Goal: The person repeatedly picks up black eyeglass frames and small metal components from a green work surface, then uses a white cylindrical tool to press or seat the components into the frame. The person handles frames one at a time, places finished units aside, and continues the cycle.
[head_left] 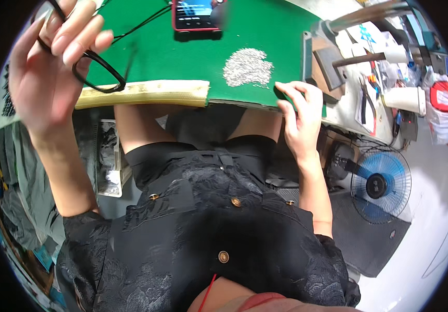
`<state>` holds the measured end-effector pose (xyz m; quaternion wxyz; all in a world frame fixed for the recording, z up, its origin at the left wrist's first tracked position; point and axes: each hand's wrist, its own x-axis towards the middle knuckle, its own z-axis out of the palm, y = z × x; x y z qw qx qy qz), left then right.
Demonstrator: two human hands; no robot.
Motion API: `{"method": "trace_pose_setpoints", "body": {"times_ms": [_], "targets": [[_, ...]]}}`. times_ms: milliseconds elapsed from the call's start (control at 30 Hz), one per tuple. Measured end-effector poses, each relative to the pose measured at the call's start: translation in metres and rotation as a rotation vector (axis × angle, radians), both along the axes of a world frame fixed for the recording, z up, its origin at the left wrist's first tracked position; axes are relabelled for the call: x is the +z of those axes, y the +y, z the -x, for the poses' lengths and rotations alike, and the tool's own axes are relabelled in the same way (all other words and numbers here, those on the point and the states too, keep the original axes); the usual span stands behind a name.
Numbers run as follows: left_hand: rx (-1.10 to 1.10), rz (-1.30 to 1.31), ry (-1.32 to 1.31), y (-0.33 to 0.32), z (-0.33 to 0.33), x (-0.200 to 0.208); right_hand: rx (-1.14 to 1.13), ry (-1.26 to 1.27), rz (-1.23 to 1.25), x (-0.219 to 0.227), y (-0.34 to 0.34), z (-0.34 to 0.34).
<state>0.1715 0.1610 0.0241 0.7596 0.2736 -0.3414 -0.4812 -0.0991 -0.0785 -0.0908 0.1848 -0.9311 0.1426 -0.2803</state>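
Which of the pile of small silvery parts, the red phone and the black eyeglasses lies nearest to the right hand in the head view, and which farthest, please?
From the right hand at the mat's front edge:
1. Pile of small silvery parts, just up and left on the green mat.
2. Red phone, at the far edge.
3. Black eyeglasses, far left, in the left hand.

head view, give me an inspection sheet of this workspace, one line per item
surface: green mat over the bench, its front edge showing a worn tan strip.
job's things: black-framed glasses held in the left hand; pile of small silvery pieces on the mat.
clutter: phone in a red case at the far edge; pliers, white cups and grey blocks on the side bench at the right.
hands: left raised and closed on the glasses; right hand grips the mat's front edge, holding nothing else.
cables: thin black cord runs across the mat toward the phone.
surroundings: blue fan on the floor to the right; bags and fabric at the left.
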Motion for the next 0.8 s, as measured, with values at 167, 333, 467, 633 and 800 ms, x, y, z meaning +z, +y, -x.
{"method": "trace_pose_setpoints", "body": {"times_ms": [167,333,467,633,800], "targets": [[0.324,-0.348,-0.445,-0.019,0.052,-0.025,0.015,0.01,-0.141,-0.002,-0.01,-0.007],[0.354,-0.424,-0.515,-0.029,0.075,-0.036,0.056,0.072,-0.223,0.005,-0.011,-0.014],[0.297,-0.49,-0.563,-0.03,0.077,-0.036,0.1,0.085,-0.163,0.002,-0.015,-0.019],[0.331,-0.415,-0.576,-0.034,0.084,-0.04,0.161,0.137,-0.104,0.005,-0.018,-0.025],[0.369,-0.441,-0.519,-0.027,0.08,-0.046,0.188,0.19,-0.082,0.008,-0.019,-0.023]]}}
